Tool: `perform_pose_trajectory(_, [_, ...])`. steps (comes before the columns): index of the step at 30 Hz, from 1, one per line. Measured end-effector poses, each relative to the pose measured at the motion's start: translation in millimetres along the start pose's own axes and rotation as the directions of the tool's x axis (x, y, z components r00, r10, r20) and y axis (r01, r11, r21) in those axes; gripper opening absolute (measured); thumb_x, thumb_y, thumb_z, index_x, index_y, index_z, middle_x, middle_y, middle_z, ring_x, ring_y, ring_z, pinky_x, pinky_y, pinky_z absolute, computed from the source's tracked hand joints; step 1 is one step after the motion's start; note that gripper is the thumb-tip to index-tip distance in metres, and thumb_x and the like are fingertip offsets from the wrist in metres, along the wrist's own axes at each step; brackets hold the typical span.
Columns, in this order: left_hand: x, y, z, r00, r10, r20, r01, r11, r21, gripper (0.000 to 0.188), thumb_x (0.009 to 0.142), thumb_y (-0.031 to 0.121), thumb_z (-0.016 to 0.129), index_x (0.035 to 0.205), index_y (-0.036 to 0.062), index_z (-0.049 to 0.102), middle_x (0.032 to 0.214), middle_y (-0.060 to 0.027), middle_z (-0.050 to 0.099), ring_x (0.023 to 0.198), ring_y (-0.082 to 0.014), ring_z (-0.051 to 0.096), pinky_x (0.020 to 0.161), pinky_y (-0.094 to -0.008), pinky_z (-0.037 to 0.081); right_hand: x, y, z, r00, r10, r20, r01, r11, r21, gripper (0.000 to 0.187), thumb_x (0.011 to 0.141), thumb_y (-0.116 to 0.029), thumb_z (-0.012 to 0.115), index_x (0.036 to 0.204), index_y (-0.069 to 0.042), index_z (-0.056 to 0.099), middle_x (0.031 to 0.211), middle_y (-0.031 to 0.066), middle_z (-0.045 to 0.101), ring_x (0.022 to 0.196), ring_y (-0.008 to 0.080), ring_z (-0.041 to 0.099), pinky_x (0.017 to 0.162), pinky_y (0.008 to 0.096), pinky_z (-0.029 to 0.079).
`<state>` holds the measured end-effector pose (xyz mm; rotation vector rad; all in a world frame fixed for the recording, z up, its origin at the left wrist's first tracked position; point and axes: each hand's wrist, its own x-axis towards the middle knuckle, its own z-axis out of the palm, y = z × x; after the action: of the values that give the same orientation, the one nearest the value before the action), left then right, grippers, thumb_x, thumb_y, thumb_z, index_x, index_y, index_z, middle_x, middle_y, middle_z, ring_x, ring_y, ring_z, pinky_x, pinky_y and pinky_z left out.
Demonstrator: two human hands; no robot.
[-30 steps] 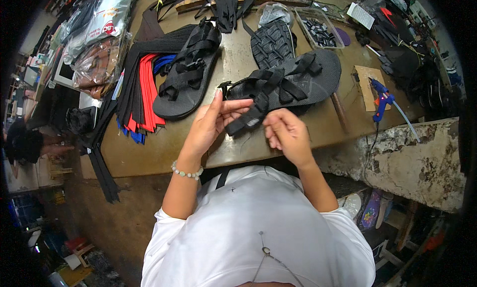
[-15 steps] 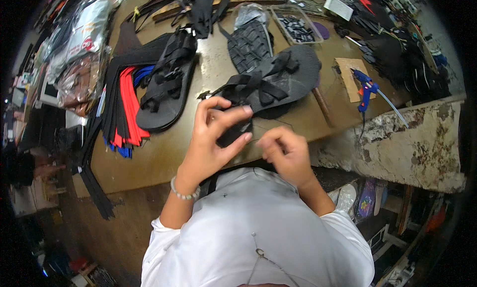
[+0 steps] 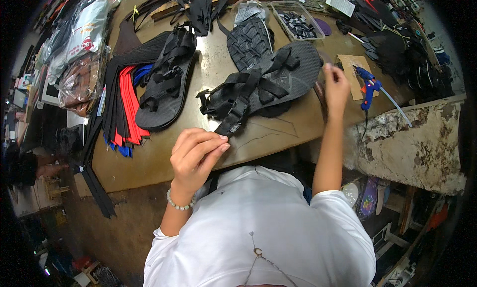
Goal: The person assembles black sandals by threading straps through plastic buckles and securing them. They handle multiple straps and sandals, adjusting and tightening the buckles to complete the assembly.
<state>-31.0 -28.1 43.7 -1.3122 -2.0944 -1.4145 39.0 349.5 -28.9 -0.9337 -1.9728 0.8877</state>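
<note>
A black strappy sandal (image 3: 298,78) lies at an angle on the table, its toe to the right and its buckled heel strap toward me. My left hand (image 3: 195,155) is closed in a pinch at the loose end of that strap (image 3: 229,125), just below the buckle. Out past the toe, my right hand (image 3: 336,90) is raised with its fingers drawn together; whatever they may hold is too small to make out. A second black sandal (image 3: 169,83) lies to the left, sole down. Behind the first one, a black treaded sole (image 3: 250,43) shows.
Red, black and blue strips (image 3: 130,108) lie under the left sandal. A clear tub of small dark pieces (image 3: 298,26) stands at the back. On the right, a blue glue gun (image 3: 368,85) rests on cardboard (image 3: 348,63). Thin dark lines (image 3: 273,133) cross the tabletop near me.
My right hand has swung away from the left, out to the right beside the sandal's toe. The left hand has lowered slightly and its fingers have closed at the strap end.
</note>
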Motion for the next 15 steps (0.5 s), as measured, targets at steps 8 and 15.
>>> perform_pose_trajectory(8, [-3.5,3.5,-0.2,1.000,0.003,0.013,-0.003,1.000,-0.030,0.019,0.069,0.002,0.082,0.085,0.0049,0.073,0.083,-0.0044,0.070,0.075,-0.0216,0.062,0.066,-0.0313,0.051,-37.2,-63.4,-31.0,0.901,-0.198,-0.386,0.253,0.963,0.096,0.033,0.096,-0.030,0.063,0.091,0.002,0.066,0.091,0.0080,0.063,0.077,0.0157,0.057,0.070,0.0306,0.048])
perform_pose_trajectory(15, [-1.8,8.1,-0.4,0.999,-0.010,0.045,0.012,0.998,-0.058,0.017,0.071,0.001,0.080,0.085,0.0036,0.072,0.083,-0.0057,0.069,0.075,-0.0220,0.065,0.066,-0.0313,0.053,-129.1,-115.8,-3.3,0.721,-0.484,0.496,-0.002,0.715,0.700,0.006,0.088,-0.001,0.062,0.084,0.003,0.061,0.120,0.0216,0.064,0.118,0.0340,0.060,0.101,0.0432,0.046])
